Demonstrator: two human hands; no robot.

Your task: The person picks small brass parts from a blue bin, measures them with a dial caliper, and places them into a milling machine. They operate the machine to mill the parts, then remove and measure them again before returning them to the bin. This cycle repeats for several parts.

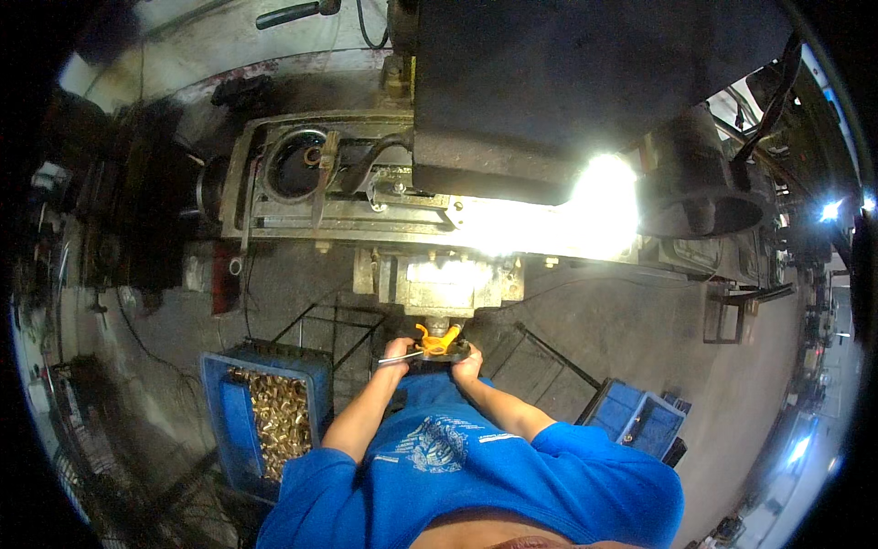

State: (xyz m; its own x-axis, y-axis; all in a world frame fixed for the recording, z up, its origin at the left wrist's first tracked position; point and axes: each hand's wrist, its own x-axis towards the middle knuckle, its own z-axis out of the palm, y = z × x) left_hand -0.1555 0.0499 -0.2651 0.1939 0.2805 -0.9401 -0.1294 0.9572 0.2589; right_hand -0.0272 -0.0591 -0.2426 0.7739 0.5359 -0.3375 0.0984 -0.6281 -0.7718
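Handle, orange, sits at the machine's front, between left hand and right hand. Fingers curl near its sides; can't tell if they're closed on anything. I'd expect it stiff, maybe oily; hold outer ends.
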